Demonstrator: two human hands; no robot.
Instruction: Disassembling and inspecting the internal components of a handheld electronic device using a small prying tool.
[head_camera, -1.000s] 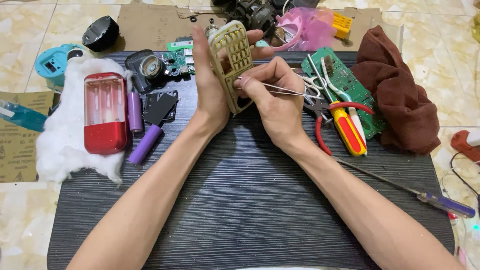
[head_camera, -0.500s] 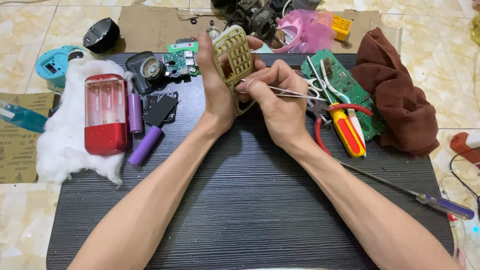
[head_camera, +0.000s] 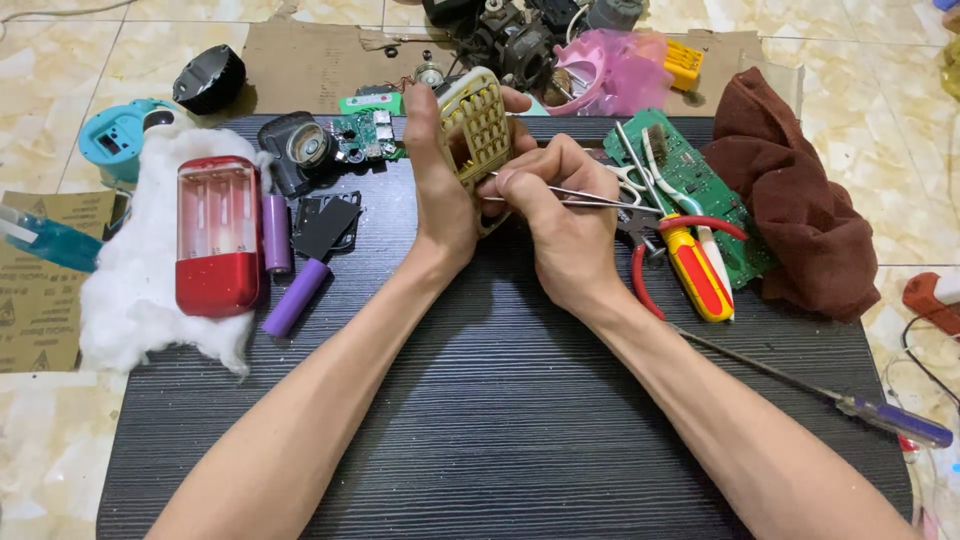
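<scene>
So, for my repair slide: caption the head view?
Left hand holds yellowed casing; right hand probes with tweezers.

This looks like a home repair corner set up on the floor. A dark board (head_camera: 500, 400) serves as the bench, lying on beige marble-pattern tiles (head_camera: 60, 60) with cardboard (head_camera: 310, 60) behind it. Loose electronics cover it: green circuit boards (head_camera: 690, 180), purple battery cells (head_camera: 295, 297), a red battery case (head_camera: 215, 235), small motors (head_camera: 515, 45). Hand tools lie about: pliers (head_camera: 640, 270), a screwdriver (head_camera: 695, 270), scissors (head_camera: 630, 180), sandpaper (head_camera: 35, 300), cotton wool (head_camera: 130, 290) and a brown rag (head_camera: 800, 210).
</scene>
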